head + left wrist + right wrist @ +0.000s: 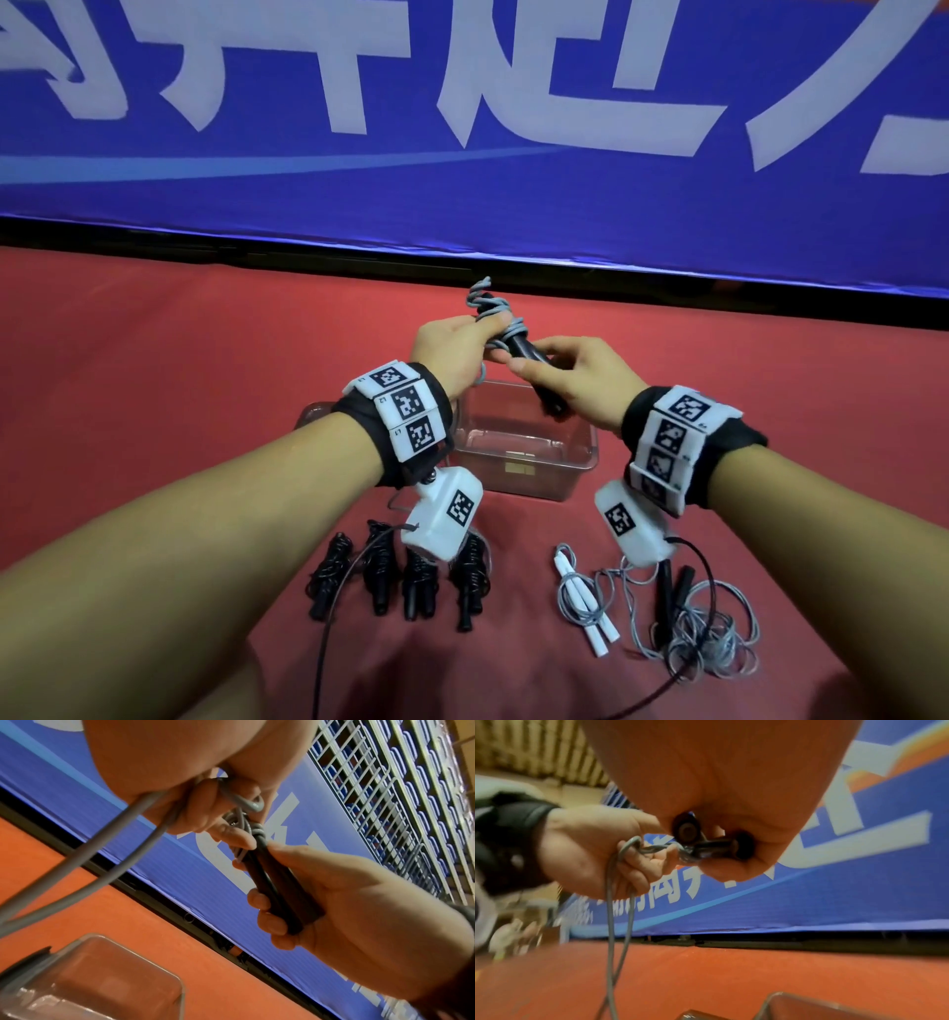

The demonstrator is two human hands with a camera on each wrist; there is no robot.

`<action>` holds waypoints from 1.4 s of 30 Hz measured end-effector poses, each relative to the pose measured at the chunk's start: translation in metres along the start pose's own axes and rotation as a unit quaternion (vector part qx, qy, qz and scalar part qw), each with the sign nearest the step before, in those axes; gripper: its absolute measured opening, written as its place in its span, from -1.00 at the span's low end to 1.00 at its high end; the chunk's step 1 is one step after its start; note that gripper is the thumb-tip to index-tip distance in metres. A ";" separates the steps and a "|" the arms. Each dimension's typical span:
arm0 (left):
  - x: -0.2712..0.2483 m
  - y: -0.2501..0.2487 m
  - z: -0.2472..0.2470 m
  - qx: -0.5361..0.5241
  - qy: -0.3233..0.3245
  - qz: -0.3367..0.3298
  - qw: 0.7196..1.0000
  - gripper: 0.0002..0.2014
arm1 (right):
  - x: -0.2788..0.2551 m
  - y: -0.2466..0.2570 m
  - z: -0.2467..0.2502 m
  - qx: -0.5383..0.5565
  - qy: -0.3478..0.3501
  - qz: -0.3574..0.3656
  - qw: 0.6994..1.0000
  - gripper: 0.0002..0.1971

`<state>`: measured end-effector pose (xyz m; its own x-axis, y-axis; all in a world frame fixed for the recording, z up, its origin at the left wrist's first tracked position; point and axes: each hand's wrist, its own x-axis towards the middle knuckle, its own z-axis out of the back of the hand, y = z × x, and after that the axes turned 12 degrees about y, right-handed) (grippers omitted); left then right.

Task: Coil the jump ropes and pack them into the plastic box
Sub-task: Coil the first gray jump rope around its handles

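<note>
Above the clear plastic box (534, 475) both hands work one jump rope. My right hand (570, 383) grips its two black handles (534, 367) side by side; in the left wrist view the handles (280, 892) lie across that hand's (334, 902) curled fingers. My left hand (462, 349) pinches the grey cord (490, 308) wound around the handles' top end. In the right wrist view the cord (618, 902) hangs down in a loop from the left hand (598, 850). The box looks empty.
On the red cloth near me lie several coiled black ropes (400, 575), a white-handled rope (585, 606) with grey cord, and a loose grey rope (703, 627) with black handles. A blue banner (462, 128) stands behind the table's far edge.
</note>
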<state>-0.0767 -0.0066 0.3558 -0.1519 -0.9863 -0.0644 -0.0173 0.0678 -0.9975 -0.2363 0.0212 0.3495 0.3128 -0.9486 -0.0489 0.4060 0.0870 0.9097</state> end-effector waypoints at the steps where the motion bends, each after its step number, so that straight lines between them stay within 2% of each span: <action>1: -0.001 -0.001 -0.001 -0.016 0.007 -0.002 1.000 -0.71 | -0.002 0.001 0.002 0.065 -0.001 -0.011 0.998 -0.72; 4: -0.005 -0.006 -0.004 -0.046 0.035 -0.012 0.998 -0.75 | -0.006 0.005 0.005 0.214 0.038 -0.036 0.975 -0.71; 7: -0.001 -0.006 -0.002 -0.043 0.057 -0.016 0.997 -0.81 | -0.004 0.004 0.006 0.242 0.046 -0.035 0.969 -0.74; 10: 0.003 -0.004 0.001 -0.059 0.070 -0.016 0.996 -0.77 | 0.002 0.003 0.011 0.202 -0.006 -0.011 0.979 -0.70; 13: 0.004 -0.001 0.000 -0.047 0.093 -0.044 0.994 -0.83 | 0.004 0.004 0.015 0.172 -0.036 0.007 0.984 -0.65; 15: 0.006 0.001 0.000 -0.022 0.102 -0.053 0.993 -0.73 | 0.005 0.004 0.016 0.170 -0.041 0.013 0.984 -0.64; 20: 0.003 0.000 0.003 -0.026 0.130 -0.024 0.991 -0.63 | 0.004 0.002 0.018 0.146 -0.069 0.016 0.987 -0.63; 24: 0.004 0.003 0.005 0.000 0.131 -0.020 0.991 -0.62 | 0.002 -0.005 0.022 0.053 -0.095 0.040 0.993 -0.59; 28: 0.001 0.004 0.002 -0.007 0.161 0.005 0.987 -0.59 | 0.002 -0.014 0.025 -0.080 -0.108 0.044 0.990 -0.55; 31: -0.006 -0.002 -0.003 0.007 0.135 0.001 0.991 -0.75 | 0.002 -0.018 0.027 -0.266 -0.137 0.024 0.954 -0.54; 33: -0.010 -0.005 -0.008 0.006 0.100 -0.007 0.995 -0.76 | 0.003 -0.020 0.027 -0.330 -0.143 0.020 0.933 -0.53; 37: -0.011 -0.007 -0.012 -0.012 0.043 -0.013 0.999 -0.78 | 0.007 -0.018 0.021 -0.347 -0.138 0.033 0.927 -0.51; 42: -0.008 -0.004 -0.008 -0.017 -0.003 -0.004 1.000 -0.80 | 0.007 -0.011 0.016 -0.292 -0.095 0.038 0.951 -0.54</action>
<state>-0.0832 0.0019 0.3608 -0.1453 -0.9878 -0.0561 -0.0513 0.0642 -0.9966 -0.2523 0.0082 0.3460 0.2210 -0.9661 0.1338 0.8137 0.2583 0.5207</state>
